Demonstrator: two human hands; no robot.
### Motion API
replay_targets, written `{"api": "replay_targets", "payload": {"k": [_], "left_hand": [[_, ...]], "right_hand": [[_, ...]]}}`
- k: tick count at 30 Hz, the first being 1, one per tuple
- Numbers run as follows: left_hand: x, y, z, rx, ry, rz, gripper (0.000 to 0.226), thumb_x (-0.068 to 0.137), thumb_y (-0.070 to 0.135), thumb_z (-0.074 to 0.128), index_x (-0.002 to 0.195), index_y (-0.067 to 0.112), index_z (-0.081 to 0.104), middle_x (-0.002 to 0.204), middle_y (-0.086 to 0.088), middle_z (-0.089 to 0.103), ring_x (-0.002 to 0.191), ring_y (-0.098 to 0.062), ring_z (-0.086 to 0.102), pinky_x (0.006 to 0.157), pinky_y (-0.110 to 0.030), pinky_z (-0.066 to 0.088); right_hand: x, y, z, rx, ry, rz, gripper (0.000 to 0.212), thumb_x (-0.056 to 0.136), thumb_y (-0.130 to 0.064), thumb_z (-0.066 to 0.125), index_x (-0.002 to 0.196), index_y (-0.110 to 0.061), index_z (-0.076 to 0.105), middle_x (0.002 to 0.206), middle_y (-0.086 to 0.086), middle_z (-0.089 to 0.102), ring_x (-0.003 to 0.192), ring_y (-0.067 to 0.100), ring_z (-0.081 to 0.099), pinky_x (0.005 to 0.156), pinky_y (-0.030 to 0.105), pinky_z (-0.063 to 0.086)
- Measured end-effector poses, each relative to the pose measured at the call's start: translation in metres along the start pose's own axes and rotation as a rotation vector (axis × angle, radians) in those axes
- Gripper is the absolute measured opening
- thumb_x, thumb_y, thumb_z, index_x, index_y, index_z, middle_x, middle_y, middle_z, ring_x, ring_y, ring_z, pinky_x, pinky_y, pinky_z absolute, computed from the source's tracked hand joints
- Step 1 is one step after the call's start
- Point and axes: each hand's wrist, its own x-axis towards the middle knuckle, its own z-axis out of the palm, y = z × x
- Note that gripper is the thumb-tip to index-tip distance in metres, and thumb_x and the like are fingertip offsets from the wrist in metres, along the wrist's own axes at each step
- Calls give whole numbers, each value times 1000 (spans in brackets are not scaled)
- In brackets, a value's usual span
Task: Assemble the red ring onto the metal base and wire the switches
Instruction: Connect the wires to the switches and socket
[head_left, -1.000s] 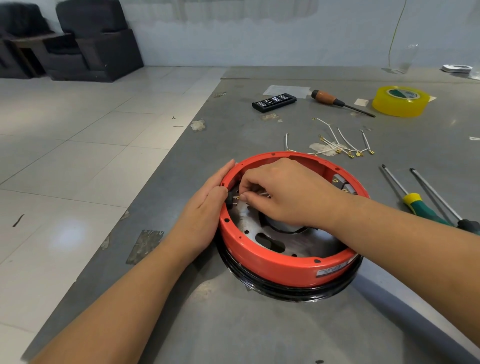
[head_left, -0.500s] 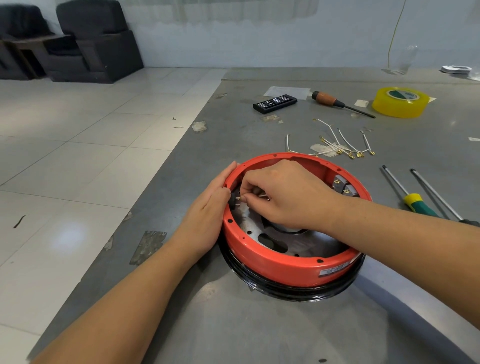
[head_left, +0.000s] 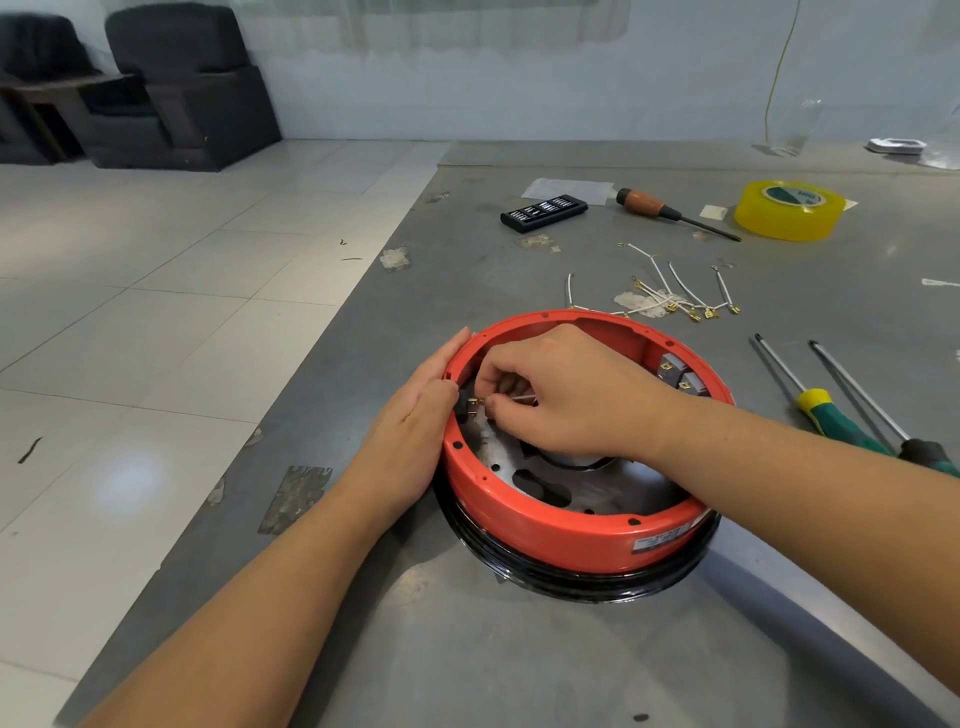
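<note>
The right hand (head_left: 566, 395) reaches down inside the red ring (head_left: 545, 530), its fingers curled and pinching the end of a thin white wire (head_left: 522, 398) whose brass tip sits at a small black switch (head_left: 462, 405) fixed in the ring's left wall. The left hand (head_left: 415, 421) lies flat against the outside of that wall, fingers straight and together, pressing the ring just beside the switch. The ring sits on the metal base (head_left: 597, 483), whose plate shows through the middle, with a black rim under it, all resting on the grey surface (head_left: 467, 649) near its left edge. Two more switches (head_left: 680, 376) are mounted inside the ring's right wall. Behind the ring lie loose white wires (head_left: 670, 293) with brass ends. To the right lie two screwdrivers (head_left: 831, 410). Farther back are a yellow tape roll (head_left: 792, 210), a wooden-handled screwdriver (head_left: 670, 213) and a black bit case (head_left: 544, 212).
</note>
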Motion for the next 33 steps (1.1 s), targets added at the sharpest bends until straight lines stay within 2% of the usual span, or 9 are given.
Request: {"api": "replay_targets", "payload": {"k": [3, 6, 12, 16, 18, 21, 24, 26, 33], "left_hand": [[1, -1, 0, 6, 6, 1, 66, 88, 36, 32, 151, 48, 44, 125, 24, 64, 90, 9, 62, 77, -10, 45], [3, -3, 0, 13, 10, 7, 66, 88, 34, 33, 152, 46, 46, 125, 24, 65, 90, 10, 62, 76, -6, 44], [0, 5, 1, -63, 11, -10, 62, 88, 34, 43, 149, 39, 54, 142, 17, 62, 129, -1, 57, 114, -32, 42], [-1, 9, 1, -76, 37, -30, 59, 86, 35, 45, 142, 44, 59, 130, 23, 67, 112, 5, 63, 98, -25, 47], [-3, 10, 2, -108, 56, -45, 58, 84, 34, 46, 139, 44, 62, 118, 23, 72, 95, 5, 67, 85, -21, 48], [-3, 11, 2, -149, 84, -56, 57, 82, 32, 48, 135, 42, 66, 107, 20, 75, 83, 0, 67, 78, -20, 49], [-3, 10, 1, -181, 104, -41, 57, 79, 29, 49, 132, 37, 69, 110, 17, 77, 96, -6, 70, 89, -29, 52], [-3, 8, -2, -240, 129, -33, 57, 78, 24, 49, 130, 30, 71, 117, 8, 77, 112, -16, 70, 101, -36, 52], [-5, 3, -6, -386, 70, 49, 57, 79, 10, 44, 126, 20, 75, 127, -5, 75, 123, -22, 69, 106, -41, 48]], "right_hand": [[-2, 2, -2, 60, -37, 41, 19, 83, -10, 66, 100, -16, 72, 90, -9, 72, 80, 4, 64, 75, 17, 49], [-1, 4, -2, 89, -50, 76, 23, 82, -9, 64, 101, -17, 71, 91, -12, 70, 80, 5, 65, 75, 17, 50], [0, 9, -10, 177, 54, 170, 29, 79, -5, 56, 99, -22, 69, 89, -12, 72, 77, 3, 65, 75, 23, 52], [-5, 26, -28, 119, 249, 284, 30, 82, -9, 56, 105, -25, 68, 99, -13, 70, 80, -7, 59, 82, 27, 51], [-12, 40, -38, 44, 217, 395, 34, 86, -13, 57, 116, -26, 67, 116, -9, 67, 92, -8, 59, 93, 30, 49], [-23, 53, -46, -17, 52, 527, 44, 92, -22, 60, 136, -25, 60, 138, -5, 62, 122, 13, 59, 101, 26, 42], [-24, 57, -47, 64, -21, 577, 46, 96, -31, 63, 142, -30, 57, 142, -9, 60, 127, 12, 55, 98, 21, 35], [-22, 55, -46, 202, -13, 593, 46, 96, -25, 64, 142, -29, 58, 142, -11, 60, 127, 8, 55, 100, 19, 33], [-21, 54, -27, 383, 110, 604, 43, 98, -16, 62, 140, -23, 61, 137, -8, 63, 117, 3, 57, 96, 16, 37]]}}
